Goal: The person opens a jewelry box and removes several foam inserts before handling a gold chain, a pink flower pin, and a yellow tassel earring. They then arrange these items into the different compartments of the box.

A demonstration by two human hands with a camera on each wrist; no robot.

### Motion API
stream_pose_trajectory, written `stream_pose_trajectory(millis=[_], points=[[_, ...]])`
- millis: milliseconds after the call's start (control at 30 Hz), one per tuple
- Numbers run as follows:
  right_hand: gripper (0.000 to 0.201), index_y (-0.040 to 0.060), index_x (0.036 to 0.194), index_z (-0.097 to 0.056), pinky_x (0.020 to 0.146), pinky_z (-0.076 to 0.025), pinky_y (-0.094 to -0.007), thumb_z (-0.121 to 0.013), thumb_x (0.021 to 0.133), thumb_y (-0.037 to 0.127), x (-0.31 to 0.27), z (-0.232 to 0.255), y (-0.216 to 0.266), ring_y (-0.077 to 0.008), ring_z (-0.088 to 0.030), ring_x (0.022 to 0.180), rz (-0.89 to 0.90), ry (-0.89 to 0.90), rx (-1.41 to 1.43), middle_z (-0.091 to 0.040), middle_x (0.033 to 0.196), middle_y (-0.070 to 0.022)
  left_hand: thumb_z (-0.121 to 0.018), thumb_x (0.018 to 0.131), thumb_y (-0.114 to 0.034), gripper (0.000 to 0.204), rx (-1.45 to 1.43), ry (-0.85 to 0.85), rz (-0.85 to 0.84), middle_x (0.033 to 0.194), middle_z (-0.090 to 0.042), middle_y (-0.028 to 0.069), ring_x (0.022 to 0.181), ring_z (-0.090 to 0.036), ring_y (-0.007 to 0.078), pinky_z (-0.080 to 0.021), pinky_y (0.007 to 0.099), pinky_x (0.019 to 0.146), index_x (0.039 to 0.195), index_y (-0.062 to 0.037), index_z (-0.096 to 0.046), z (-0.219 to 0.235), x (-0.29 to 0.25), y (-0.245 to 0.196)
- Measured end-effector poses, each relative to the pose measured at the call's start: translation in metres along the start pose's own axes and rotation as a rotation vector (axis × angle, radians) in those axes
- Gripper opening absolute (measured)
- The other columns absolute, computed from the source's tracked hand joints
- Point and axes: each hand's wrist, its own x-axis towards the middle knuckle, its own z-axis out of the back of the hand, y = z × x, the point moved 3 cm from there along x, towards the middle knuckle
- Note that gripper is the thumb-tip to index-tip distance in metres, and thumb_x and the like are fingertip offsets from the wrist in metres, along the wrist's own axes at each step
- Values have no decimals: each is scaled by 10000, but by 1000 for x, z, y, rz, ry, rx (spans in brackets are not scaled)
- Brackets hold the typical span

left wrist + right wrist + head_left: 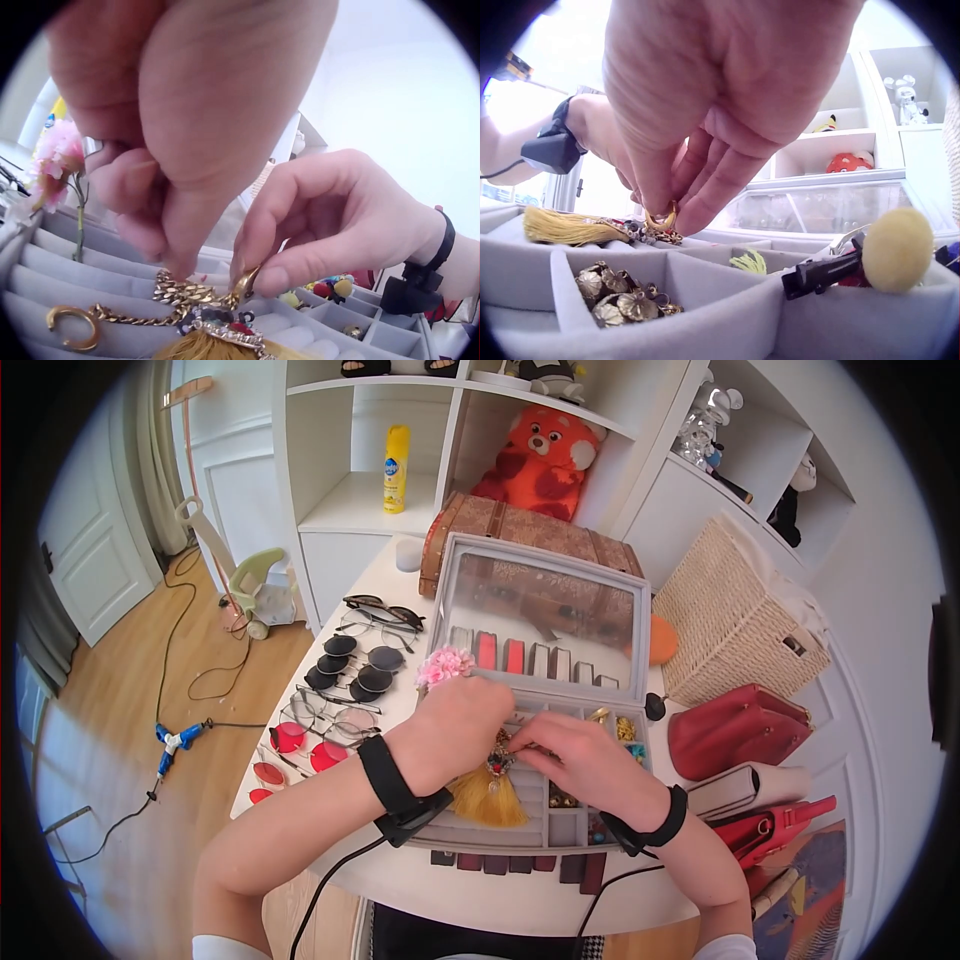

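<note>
A grey jewellery box [640, 710] stands on the white table with its clear lid raised. Over its padded rolls lies a piece with a yellow tassel [490, 800], jewelled at the top, beside a gold chain [135, 318] ending in a gold ring-like hoop [73, 328]. The right hand [580, 755] pinches a gold ring-shaped piece [246, 282] between thumb and fingertips, seen also in the right wrist view. The left hand [455, 725] is bent down at the chain, its fingertips touching the links; whether they pinch it is hidden.
Sunglasses [370, 682] lie in rows at the left, near a pink flower [445, 665]. Behind the box is a brown chest [540, 540]. A woven basket [735, 620] and red bag [735, 730] stand at the right. Compartments hold earrings [622, 296] and a yellow pompom clip [896, 251].
</note>
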Motion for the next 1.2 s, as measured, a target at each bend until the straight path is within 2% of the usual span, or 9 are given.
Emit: stream_pose_trajectory(millis=[133,300,367,467,567,767,867,933,1200], points=[[137,34,1114,-691,816,-596,-438,-697,989,89,0,1,2,-361,-718,963,-8,13,-18,-704,1093,-120,-737,860,-74,78,86,10,30,818,-709,212,840,-725,412,-584,497,763,824,-10,-711,8,-2,-6],[147,28,1106,-701,814,-606,-416,-715,989,117,3,2,10,-342,-736,927,-51,46,7,-734,1068,-120,-723,868,-65,63,31,-25,68,803,-706,215,831,-725,409,-581,500,760,831,-14,-718,3,-8,-3],[193,29,1153,-741,794,-613,-325,-758,985,123,2,2,2,-229,-769,870,-291,40,263,-766,978,-110,-717,873,-65,63,15,-37,98,803,-710,215,829,-727,407,-581,498,762,844,-9,-725,3,-11,-5],[212,21,1153,-744,759,-596,-317,-759,984,148,1,3,-8,-208,-766,841,-364,8,202,-779,935,-112,-702,881,-66,78,-61,-27,171,816,-723,212,833,-730,404,-582,490,768,882,1,-741,-1,-17,-4],[232,20,1131,-744,744,-587,-341,-767,978,192,1,-1,-8,-228,-761,835,-348,42,-4,-778,926,-113,-692,883,-66,96,-102,-25,178,835,-736,206,835,-733,400,-584,479,778,911,2,-754,-3,-20,-1],[213,39,1084,-744,779,-582,-402,-762,960,211,1,-6,-2,-300,-753,873,-323,2,-115,-771,935,-108,-706,874,-66,89,-142,-19,231,846,-738,195,843,-731,393,-581,467,791,914,-6,-758,2,-22,3],[166,66,1038,-729,774,-584,-442,-732,966,215,2,-4,-6,-308,-758,906,-365,46,-77,-751,973,-99,-713,873,-54,84,-199,-28,251,878,-742,186,866,-732,385,-582,460,798,933,-4,-746,2,-23,3],[175,65,1035,-728,772,-584,-442,-731,962,225,2,-3,-7,-308,-758,906,-378,62,-99,-751,971,-97,-715,876,-39,85,-221,-86,193,904,-744,177,883,-733,380,-583,454,804,951,-2,-732,1,-25,-1],[237,56,999,-714,772,-583,-449,-720,954,289,2,-5,-1,-327,-750,914,-377,48,-180,-735,1008,-116,-726,863,-24,87,-264,-81,173,910,-724,171,879,-724,376,-579,447,794,943,4,-708,1,-26,-2]])
